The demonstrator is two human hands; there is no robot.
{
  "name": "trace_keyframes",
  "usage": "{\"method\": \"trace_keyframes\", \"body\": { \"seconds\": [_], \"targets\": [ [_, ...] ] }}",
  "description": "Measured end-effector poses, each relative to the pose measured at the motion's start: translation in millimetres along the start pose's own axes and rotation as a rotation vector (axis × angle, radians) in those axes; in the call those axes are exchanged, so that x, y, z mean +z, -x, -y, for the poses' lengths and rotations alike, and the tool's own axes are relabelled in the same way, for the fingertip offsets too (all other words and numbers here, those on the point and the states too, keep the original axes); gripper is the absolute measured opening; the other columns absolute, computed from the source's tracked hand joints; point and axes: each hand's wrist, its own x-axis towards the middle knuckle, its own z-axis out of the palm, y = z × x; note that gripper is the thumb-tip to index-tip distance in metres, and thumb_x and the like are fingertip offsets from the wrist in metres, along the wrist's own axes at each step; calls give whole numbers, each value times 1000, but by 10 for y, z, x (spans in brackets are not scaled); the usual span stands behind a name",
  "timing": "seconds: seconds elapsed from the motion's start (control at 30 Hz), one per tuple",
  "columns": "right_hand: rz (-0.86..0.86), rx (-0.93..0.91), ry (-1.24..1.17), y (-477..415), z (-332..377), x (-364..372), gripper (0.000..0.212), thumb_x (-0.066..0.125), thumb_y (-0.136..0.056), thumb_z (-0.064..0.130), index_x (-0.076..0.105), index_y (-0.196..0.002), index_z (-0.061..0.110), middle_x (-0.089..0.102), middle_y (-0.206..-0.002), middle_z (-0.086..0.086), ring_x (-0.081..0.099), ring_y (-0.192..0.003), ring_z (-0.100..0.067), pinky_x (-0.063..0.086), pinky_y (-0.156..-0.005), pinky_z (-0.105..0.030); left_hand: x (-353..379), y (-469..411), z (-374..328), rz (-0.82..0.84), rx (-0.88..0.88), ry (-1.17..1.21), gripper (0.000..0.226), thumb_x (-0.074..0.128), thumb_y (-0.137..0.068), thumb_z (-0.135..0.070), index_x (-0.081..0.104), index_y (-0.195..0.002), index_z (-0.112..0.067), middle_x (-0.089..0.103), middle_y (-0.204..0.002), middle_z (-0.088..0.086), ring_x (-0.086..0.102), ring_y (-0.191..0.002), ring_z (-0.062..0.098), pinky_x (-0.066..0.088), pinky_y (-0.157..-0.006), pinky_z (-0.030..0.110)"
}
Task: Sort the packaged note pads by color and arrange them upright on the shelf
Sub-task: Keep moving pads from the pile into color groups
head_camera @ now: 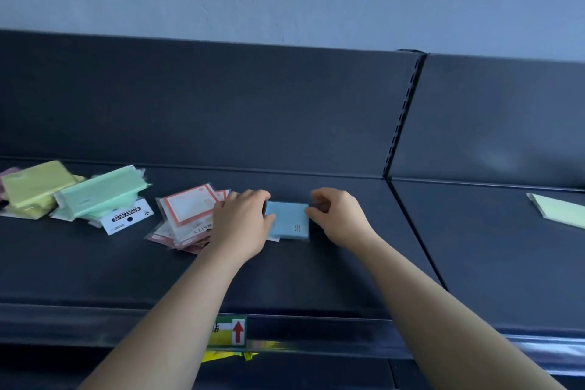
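**Step in hand: standing the blue note pad on the shelf**

The blue note pad (289,220) sits mid-shelf (316,269), just right of the pink pile (186,215). The left hand (243,222) curls its grip round the pad's left edge, and the right hand (335,215) pinches the right edge. Recommended: keep pressure equal on both edges, tip the pad onto its bottom edge, seat it squarely before releasing, and keep it apart from the green pads (101,196) and yellow pads (31,188).

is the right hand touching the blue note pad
Touching. The head view shows the right hand with its thumb and curled fingers meeting the right edge of the blue note pad, with no gap between them.
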Motion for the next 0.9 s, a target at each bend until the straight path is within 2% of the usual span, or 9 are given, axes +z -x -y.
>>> {"method": "trace_keyframes", "body": {
  "seconds": [0.1,0.2,0.27,0.37,0.57,0.67,0.73,0.8,0.9],
  "targets": [
    [-39,-44,117,47,-46,-114,34,57,-93,27,59,-125,13,58,-126,-3,54,-116,-22,45,-94,-31,-10,-34,-52,-65,35,29,33,47,-98,-32,54,-128,-23,58,-128,-5,52,-112,24,39,-91,35],
    [-77,-76,229,130,-99,-273,40,51,-97,30,52,-135,15,52,-138,0,48,-126,-19,40,-99,-29,-19,-72,-190,-122,115,46,27,49,-96,-27,63,-116,-17,64,-117,0,56,-102,28,44,-86,38],
    [-100,-76,305,188,-145,-396,39,48,-98,30,53,-134,14,53,-138,1,49,-125,-19,40,-97,-29,-19,-94,-303,-145,166,47,22,52,-94,-25,67,-105,-13,67,-106,1,58,-94,29,44,-79,38],
    [-154,-28,381,267,-265,-608,33,47,-98,29,59,-121,8,59,-126,-2,54,-112,-24,46,-91,-37,15,-136,-519,-173,242,71,17,57,-90,-23,69,-95,-12,69,-96,1,60,-86,30,41,-73,36],
    [-271,72,418,477,-700,-1019,32,49,-96,26,61,-110,0,64,-113,-11,56,-105,-30,46,-86,-41,119,-114,-1104,-120,362,168,24,51,-95,-29,67,-109,-19,66,-110,-5,57,-100,25,40,-82,34],
    [-306,110,425,588,-975,-1283,32,50,-97,28,63,-117,5,63,-120,-7,55,-113,-29,43,-91,-35,184,-107,-1506,-88,429,198,29,47,-97,-32,63,-120,-23,62,-119,-6,55,-107,22,39,-88,32],
    [-325,122,432,648,-1187,-1497,35,51,-97,29,61,-125,11,60,-129,-3,53,-120,-26,39,-96,-31,242,-104,-1814,-68,453,221,29,46,-98,-32,63,-120,-24,62,-119,-7,54,-108,21,39,-89,32],
    [-339,138,446,702,-1422,-1738,38,51,-97,31,58,-130,13,57,-135,-2,51,-124,-24,35,-101,-30,313,-91,-2147,-43,475,235,28,46,-98,-33,63,-117,-22,62,-115,-8,54,-106,21,40,-89,31],
    [-344,199,462,794,-1823,-2146,39,51,-96,31,56,-131,14,55,-137,-2,50,-126,-24,34,-103,-31,443,-64,-2690,14,511,250,31,45,-98,-33,60,-124,-23,60,-123,-6,53,-110,20,40,-92,31]
  ]
}}
